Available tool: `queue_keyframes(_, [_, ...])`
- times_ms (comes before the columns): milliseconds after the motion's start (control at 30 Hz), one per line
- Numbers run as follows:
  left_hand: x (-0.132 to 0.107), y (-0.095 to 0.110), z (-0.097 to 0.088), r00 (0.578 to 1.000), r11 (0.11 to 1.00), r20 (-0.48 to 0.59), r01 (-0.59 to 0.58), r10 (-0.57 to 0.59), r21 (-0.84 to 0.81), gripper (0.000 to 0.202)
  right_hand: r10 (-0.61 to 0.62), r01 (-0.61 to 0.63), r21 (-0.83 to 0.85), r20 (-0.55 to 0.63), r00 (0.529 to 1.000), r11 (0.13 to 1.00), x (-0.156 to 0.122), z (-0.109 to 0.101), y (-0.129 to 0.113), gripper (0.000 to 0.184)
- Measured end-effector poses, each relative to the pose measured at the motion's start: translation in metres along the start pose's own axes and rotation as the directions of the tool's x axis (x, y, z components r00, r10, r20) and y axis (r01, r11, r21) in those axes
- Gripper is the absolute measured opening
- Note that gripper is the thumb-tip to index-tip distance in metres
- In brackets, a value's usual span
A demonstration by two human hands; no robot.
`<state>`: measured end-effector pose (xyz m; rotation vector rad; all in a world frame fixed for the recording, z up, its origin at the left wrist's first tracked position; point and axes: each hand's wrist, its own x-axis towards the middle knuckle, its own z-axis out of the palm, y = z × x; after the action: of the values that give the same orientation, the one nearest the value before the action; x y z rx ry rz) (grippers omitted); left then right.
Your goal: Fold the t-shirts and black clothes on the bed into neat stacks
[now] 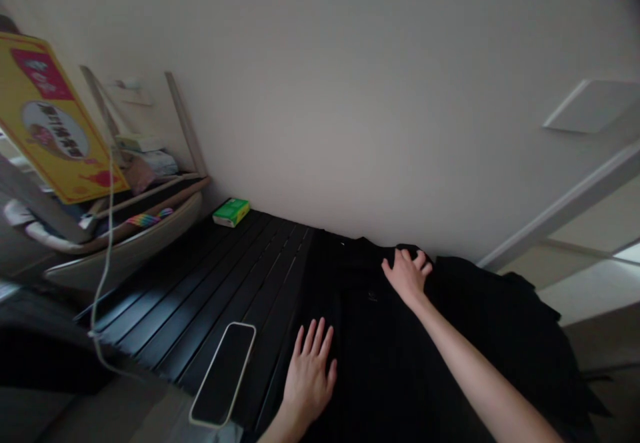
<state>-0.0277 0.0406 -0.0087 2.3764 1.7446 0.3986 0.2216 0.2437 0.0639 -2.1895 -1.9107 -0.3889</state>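
Note:
A black garment (400, 343) lies spread over a black slatted surface (210, 283) against a pale wall. My left hand (310, 373) rests flat on the garment's near left edge, fingers stretched out and together. My right hand (407, 273) reaches to the garment's far edge by the wall, fingers spread and lying on the cloth, holding nothing I can see. A phone (223, 373) with a dark screen lies face up just left of my left hand.
A small green box (231, 211) sits at the far corner by the wall. A yellow printed box (47, 113) and a cluttered curved tray (125, 229) stand at the left. A white cable (103, 276) hangs down there. The garment drapes over the right edge.

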Motion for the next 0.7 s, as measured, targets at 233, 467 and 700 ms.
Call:
queue_keyframes(233, [-0.001, -0.003, 0.002, 1.0, 0.999, -0.002, 0.012, -0.012, -0.035, 0.066, -0.257, 0.224, 0.264, 0.094, 0.962, 0.938, 0.036, -0.021, -0.111, 0.042])
queue_keyframes(467, [-0.001, -0.004, 0.003, 1.0, 0.998, 0.01, 0.014, -0.014, -0.053, 0.066, -0.431, 0.302, 0.469, 0.195, 0.881, 0.83, 0.009, 0.013, -0.147, 0.036])
queue_keyframes(700, [-0.002, -0.004, 0.003, 1.0, 0.998, -0.014, 0.002, -0.003, -0.061, 0.066, -0.169, 0.013, 0.413, 0.343, 0.924, 0.911, -0.063, 0.035, -0.069, 0.063])
